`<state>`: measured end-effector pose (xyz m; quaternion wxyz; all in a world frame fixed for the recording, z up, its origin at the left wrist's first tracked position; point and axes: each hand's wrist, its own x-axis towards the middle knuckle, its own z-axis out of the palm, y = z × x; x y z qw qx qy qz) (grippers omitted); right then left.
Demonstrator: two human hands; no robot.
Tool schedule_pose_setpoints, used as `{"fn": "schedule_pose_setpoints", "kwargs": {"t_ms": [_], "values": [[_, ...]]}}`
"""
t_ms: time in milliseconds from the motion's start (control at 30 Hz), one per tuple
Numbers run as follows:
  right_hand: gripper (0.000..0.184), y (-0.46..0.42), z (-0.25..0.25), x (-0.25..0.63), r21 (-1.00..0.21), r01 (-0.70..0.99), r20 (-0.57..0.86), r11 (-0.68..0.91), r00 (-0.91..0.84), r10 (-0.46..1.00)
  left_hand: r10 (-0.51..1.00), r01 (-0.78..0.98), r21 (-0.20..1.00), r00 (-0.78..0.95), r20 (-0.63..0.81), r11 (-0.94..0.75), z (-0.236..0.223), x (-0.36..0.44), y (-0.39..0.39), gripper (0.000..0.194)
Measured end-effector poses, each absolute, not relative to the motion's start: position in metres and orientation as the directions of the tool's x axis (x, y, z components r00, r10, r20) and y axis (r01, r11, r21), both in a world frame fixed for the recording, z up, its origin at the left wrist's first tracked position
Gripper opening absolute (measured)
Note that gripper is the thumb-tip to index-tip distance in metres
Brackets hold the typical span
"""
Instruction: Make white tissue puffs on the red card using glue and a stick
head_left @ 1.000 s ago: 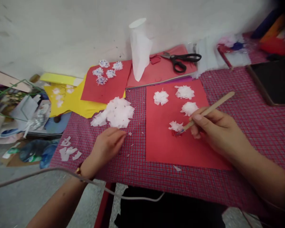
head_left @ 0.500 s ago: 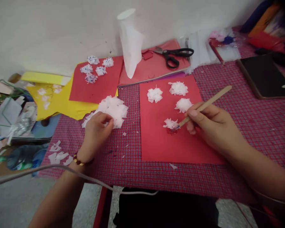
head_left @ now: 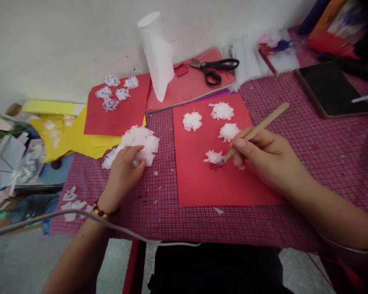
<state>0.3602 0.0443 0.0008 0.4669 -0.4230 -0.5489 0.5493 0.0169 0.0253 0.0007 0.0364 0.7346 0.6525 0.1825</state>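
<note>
My right hand grips a wooden craft stick between thumb and fingers. The stick's bluish tip touches a wet, shiny patch of glue on a red paper sheet. Just above that patch sits a small ruffled cluster of white paper. Three fuller white paper puffs are higher on the same sheet. To the left, my left hand is over the edge of a pile of white tissue paper pieces. Its thumb and index finger are apart, with nothing seen between them.
Black-handled scissors lie on a red folder behind the sheet, near a white paper roll. Blue-speckled puffs rest on another red sheet at the left. A dark tablet-like object lies right. A cable crosses in front.
My left thumb and index finger have parted over the tissue pile. The stick's tip has shifted slightly within the glue patch. The whole view has turned a little, moving things leftward.
</note>
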Motion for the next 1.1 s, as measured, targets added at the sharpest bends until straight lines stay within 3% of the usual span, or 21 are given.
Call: {"fn": "schedule_pose_setpoints", "kwargs": {"t_ms": [100, 167, 267, 367, 467, 600, 1100], "values": [[0.027, 0.045, 0.001, 0.361, -0.998, -0.044, 0.058, 0.050, -0.210, 0.976, 0.976, 0.919, 0.390, -0.033, 0.216, -0.055, 0.006, 0.016, 0.023, 0.029], [0.025, 0.045, 0.002, 0.360, -0.997, -0.055, 0.069, 0.058, -0.210, 0.975, 0.972, 0.856, 0.517, -0.130, 0.196, 0.010, 0.014, 0.019, 0.019, 0.027], [0.022, 0.043, 0.006, 0.358, -0.992, -0.101, 0.095, 0.074, -0.223, 0.970, 0.971, 0.615, 0.784, -0.226, 0.077, 0.081, 0.027, 0.035, 0.017, 0.031], [0.019, 0.040, 0.012, 0.355, -0.987, -0.128, 0.128, 0.100, -0.234, 0.964, 0.983, 0.317, 0.937, -0.149, -0.106, 0.149, 0.033, 0.065, 0.021, 0.035], [0.017, 0.037, 0.015, 0.354, -0.976, -0.167, 0.179, 0.141, -0.244, 0.953, 0.976, 0.195, 0.958, 0.018, -0.219, 0.211, 0.028, 0.099, 0.029, 0.036], [0.011, 0.036, 0.014, 0.355, -0.956, -0.224, 0.251, 0.189, -0.296, 0.921, 0.970, 0.138, 0.972, 0.124, -0.207, 0.190, 0.012, 0.131, 0.034, 0.040], [0.008, 0.039, 0.006, 0.353, -0.962, -0.131, 0.273, 0.241, -0.392, 0.879, 0.974, -0.075, 0.976, 0.116, -0.195, 0.204, 0.009, 0.145, 0.027, 0.034]]}}
